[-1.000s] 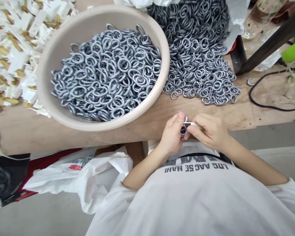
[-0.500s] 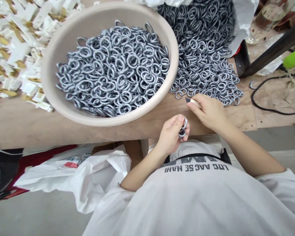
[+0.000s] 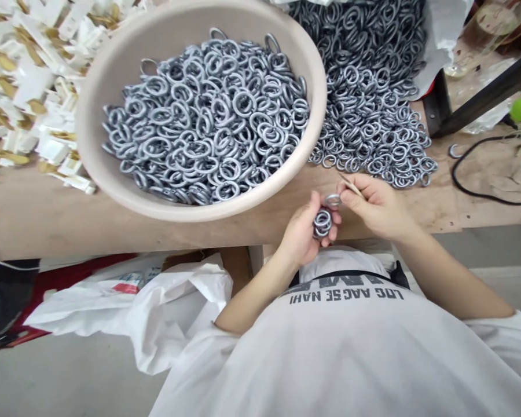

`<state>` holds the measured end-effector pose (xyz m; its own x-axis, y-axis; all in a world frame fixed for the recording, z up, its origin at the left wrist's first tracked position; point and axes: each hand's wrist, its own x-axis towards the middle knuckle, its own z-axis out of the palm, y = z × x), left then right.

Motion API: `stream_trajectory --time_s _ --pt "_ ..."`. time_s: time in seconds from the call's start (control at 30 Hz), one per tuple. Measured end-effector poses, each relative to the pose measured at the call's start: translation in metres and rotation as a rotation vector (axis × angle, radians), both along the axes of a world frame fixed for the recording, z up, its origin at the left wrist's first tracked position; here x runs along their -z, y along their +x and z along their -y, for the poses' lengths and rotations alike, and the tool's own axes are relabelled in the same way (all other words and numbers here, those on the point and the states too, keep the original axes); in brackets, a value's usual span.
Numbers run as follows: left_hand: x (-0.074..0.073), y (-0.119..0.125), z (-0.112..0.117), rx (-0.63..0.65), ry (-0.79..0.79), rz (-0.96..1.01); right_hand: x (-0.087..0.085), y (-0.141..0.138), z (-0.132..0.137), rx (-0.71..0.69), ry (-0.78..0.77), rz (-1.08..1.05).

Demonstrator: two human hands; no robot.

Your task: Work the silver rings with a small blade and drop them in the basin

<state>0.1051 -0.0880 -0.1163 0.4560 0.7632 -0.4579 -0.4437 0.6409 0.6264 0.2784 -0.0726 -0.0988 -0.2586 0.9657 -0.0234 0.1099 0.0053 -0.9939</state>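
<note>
While the left hand (image 3: 301,231) curls around a small cluster of grey metal rings (image 3: 322,225), the right fingers (image 3: 351,197) pinch a slim pale strip (image 3: 351,186), a loose ring (image 3: 332,200) just beside them.
Head view: both hands are above the edge of the surface (image 3: 113,237); slack fingers could drop rings, which might roll off or toward the beige basin (image 3: 191,215).

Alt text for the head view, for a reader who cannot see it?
The person's left hand holds a few grey metal rings above a wooden bench, while the right hand pinches a thin pale strip. Beyond them are a beige bowl of rings and a loose heap of rings.
</note>
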Motion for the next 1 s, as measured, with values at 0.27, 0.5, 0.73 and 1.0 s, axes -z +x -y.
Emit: stream_trajectory --time_s 0.27,0.5,0.73,1.0 --pt "-0.01 0.023 -0.001 0.271 -0.035 0.155 0.008 0.014 0.016 0.058 -0.081 -0.202" --pt "-0.012 0.035 0.006 0.191 0.065 0.015 0.009 0.017 0.021 0.181 0.086 0.019" --pt "-0.011 0.033 0.009 0.142 0.122 -0.017 0.008 0.021 0.023 0.095 0.179 0.053" --pt "-0.007 0.022 0.009 0.274 0.18 -0.05 0.002 0.025 0.02 -0.011 -0.009 -0.111"
